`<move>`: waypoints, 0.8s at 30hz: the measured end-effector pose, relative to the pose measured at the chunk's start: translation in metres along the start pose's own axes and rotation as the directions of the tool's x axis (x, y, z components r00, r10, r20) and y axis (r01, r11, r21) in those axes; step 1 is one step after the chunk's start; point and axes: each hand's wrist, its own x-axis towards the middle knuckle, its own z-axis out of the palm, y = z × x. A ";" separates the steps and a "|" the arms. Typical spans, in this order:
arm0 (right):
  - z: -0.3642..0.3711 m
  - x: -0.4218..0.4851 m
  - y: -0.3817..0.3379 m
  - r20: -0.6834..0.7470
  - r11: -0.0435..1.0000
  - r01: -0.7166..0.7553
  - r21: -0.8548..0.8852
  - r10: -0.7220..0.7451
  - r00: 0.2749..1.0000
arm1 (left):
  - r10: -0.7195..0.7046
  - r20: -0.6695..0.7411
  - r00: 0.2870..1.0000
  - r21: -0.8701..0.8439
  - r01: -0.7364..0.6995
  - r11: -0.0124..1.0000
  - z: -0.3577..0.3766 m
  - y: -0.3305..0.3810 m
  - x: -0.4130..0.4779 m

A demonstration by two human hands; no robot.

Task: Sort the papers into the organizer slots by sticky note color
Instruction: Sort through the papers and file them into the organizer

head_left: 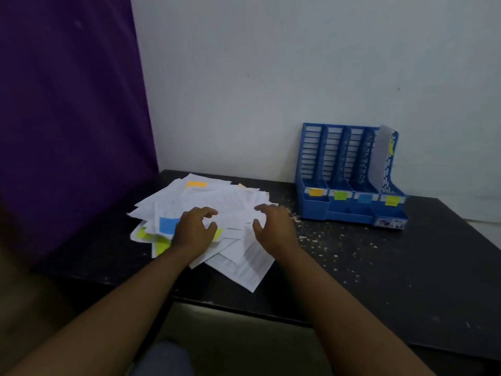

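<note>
A blue organizer (349, 175) stands upright at the back of the dark bench (406, 267), against the white wall (271, 77). It has four tall slots side by side. A sticky note marks the front of each slot: from left to right, an orange label (315, 192), a green label (340, 195), a blue label (364, 198) and a yellow-green label (391, 201). The three left slots appear to hold nothing; the rightmost slot holds one sheet (381, 153), which leans upright and carries a yellow-green note near its top edge.

The papers (225, 207) lie in a loose, fanned pile on the bench, left of the organizer and well apart from it. An orange note (197, 184), a blue note (168, 225) and yellow-green notes (141, 234) show among the sheets.

The left hand (195, 232) rests on the near left part of the pile, fingers (208, 213) curled and partly spread, touching the top sheets. The right hand (273, 226) sits over the pile's right edge, fingers loosely curved and apart. Whether either hand grips a sheet cannot be told. Pale flecks scatter the bench surface.
</note>
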 end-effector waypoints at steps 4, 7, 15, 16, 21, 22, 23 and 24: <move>0.030 -0.013 -0.021 0.137 0.999 0.050 -0.019 -0.047 0.989 | -0.095 -0.118 0.988 0.141 0.111 0.984 -0.023 -0.034 -0.009; 0.044 -0.019 -0.033 0.170 0.997 0.072 -0.024 -0.067 0.983 | -0.250 -0.227 0.941 0.186 0.294 0.938 -0.044 -0.051 -0.007; 0.053 -0.011 -0.056 0.189 0.998 0.061 -0.010 -0.058 0.980 | -0.479 -0.181 0.859 0.261 0.512 0.819 -0.064 -0.076 0.006; 0.054 -0.010 -0.057 0.188 0.999 0.054 -0.005 -0.052 0.981 | -0.487 -0.169 0.857 0.252 0.515 0.819 -0.064 -0.078 0.008; 0.048 -0.004 -0.055 0.160 0.999 0.046 0.007 -0.047 0.986 | -0.369 -0.302 0.879 0.174 0.431 0.885 -0.068 -0.072 0.014; 0.046 -0.002 -0.055 0.150 0.999 0.047 0.015 -0.048 0.988 | -0.315 -0.349 0.883 0.131 0.379 0.916 -0.070 -0.069 0.016; 0.042 0.001 -0.055 0.136 0.999 0.040 0.032 -0.044 0.990 | -0.269 -0.385 0.883 0.079 0.322 0.943 -0.073 -0.065 0.020; 0.038 0.004 -0.054 0.112 0.998 0.029 0.060 -0.036 0.993 | -0.229 -0.407 0.884 0.026 0.262 0.965 -0.077 -0.059 0.024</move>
